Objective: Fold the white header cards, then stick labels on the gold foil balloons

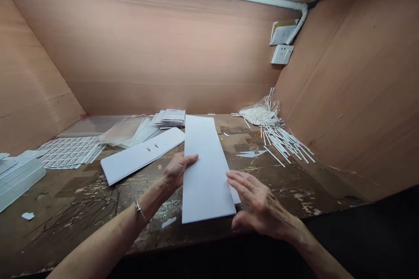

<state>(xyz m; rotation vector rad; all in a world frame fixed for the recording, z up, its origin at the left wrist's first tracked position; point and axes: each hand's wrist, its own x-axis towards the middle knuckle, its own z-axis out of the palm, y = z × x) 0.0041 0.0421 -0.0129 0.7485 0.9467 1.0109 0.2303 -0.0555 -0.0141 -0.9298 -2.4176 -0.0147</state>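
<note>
A long white card strip lies lengthwise on the worn brown bench, over another white piece whose corner shows at its right edge. My left hand pinches the strip's left edge, thumb on top. My right hand rests against the strip's right edge with fingers stretched out flat. A second stack of long white strips lies slanted to the left of my left hand. A thin bracelet sits on my left wrist.
White sticks spill from a clear bag at the right. Printed label sheets, clear sleeves and small card packs lie at the back left. Clear plastic trays sit far left. A wall socket hangs above.
</note>
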